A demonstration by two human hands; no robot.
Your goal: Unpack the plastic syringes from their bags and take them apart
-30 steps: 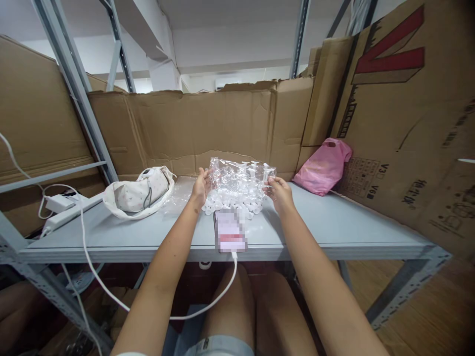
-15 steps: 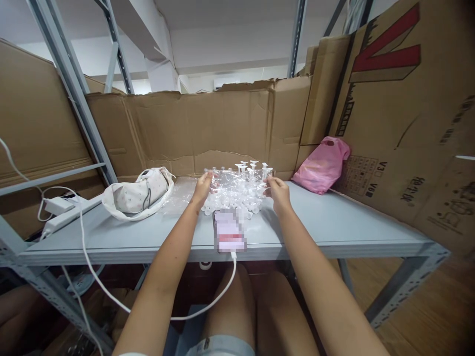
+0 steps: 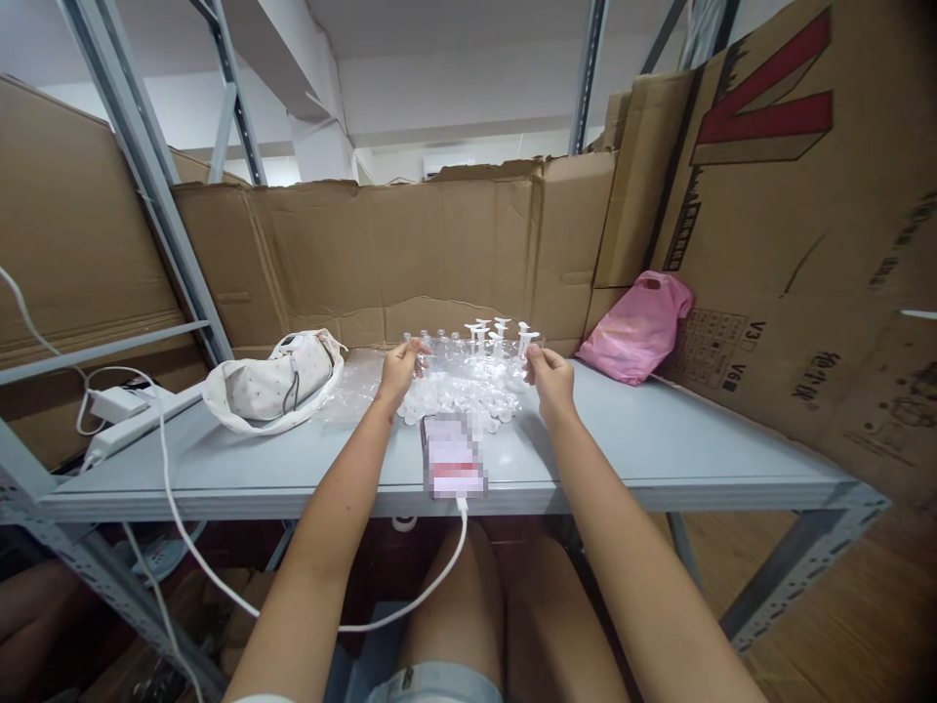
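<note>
A clear plastic bag (image 3: 475,359) is stretched between my two hands above the shelf table. My left hand (image 3: 401,371) pinches its left side, and my right hand (image 3: 549,379) pinches its right side, both with fingers closed. Behind and under the film lies a pile of small white and clear plastic pieces (image 3: 439,398); their exact kind is hard to make out. Several white pump-like tops with flared ends (image 3: 501,327) stand upright at the back right of the pile. Several small clear bottle-like pieces (image 3: 443,340) stand at the back left, partly behind the film.
A phone (image 3: 454,457) lies at the table's front edge, with a white cable (image 3: 446,581) plugged in. To the left are a white fabric pouch (image 3: 293,376), flat clear plastic (image 3: 358,386) and a power strip (image 3: 139,430). A pink bag (image 3: 636,332) leans by the large carton (image 3: 791,244) at right.
The film between my hands has shifted slightly, showing more of the clear pieces at the back left. My left hand has changed its finger pose a little; my right hand is nearly still.
</note>
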